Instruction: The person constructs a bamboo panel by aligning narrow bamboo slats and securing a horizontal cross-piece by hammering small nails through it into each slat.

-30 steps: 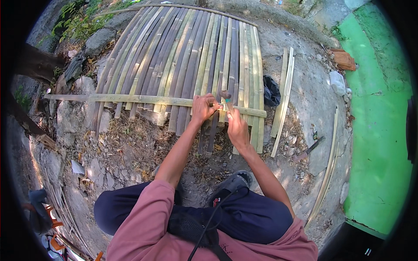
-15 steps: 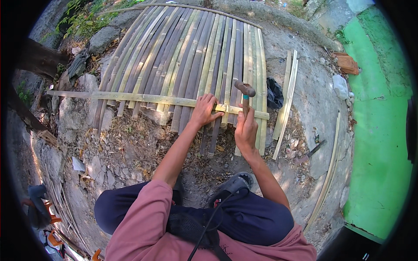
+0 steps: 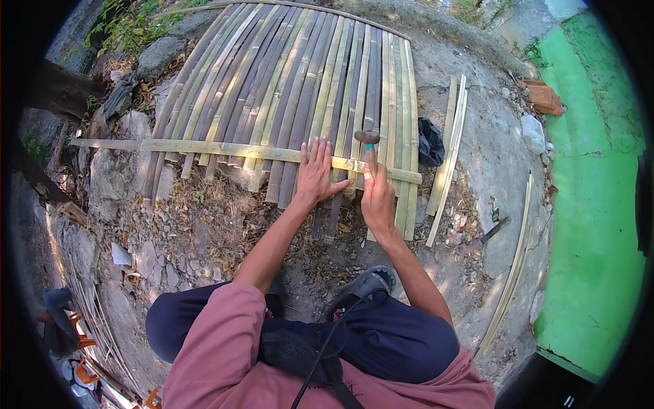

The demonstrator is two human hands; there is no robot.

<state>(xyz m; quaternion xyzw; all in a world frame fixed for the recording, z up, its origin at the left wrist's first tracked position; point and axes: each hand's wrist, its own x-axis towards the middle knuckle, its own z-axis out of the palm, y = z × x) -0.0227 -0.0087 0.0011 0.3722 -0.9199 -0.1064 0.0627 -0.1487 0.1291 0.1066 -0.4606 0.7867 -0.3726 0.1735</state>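
A panel of split bamboo slats (image 3: 272, 88) lies on the ground in front of me, its slats side by side. Across their near ends runs a bamboo crosspiece (image 3: 225, 148). My left hand (image 3: 315, 170) lies flat over the crosspiece and slats with fingers stretched and thumb out to the right. In my right hand (image 3: 378, 202) the handle of a hammer (image 3: 366, 137) is gripped. The hammer's head is above the slats, just beyond the crosspiece and right of my left hand. Whether a nail stands there cannot be made out.
Loose bamboo strips (image 3: 449, 157) lie right of the panel beside a black plastic bag (image 3: 429, 142). A knife-like blade (image 3: 494, 230) rests further right, near a long strip (image 3: 511, 279). A green wall (image 3: 586, 204) borders the right side. Rocks (image 3: 161, 58) and a trunk (image 3: 65, 90) are at left.
My left hand has flattened out, its fingers now stretched over the slats. The hammer has shifted slightly left, with my right hand still round its handle.
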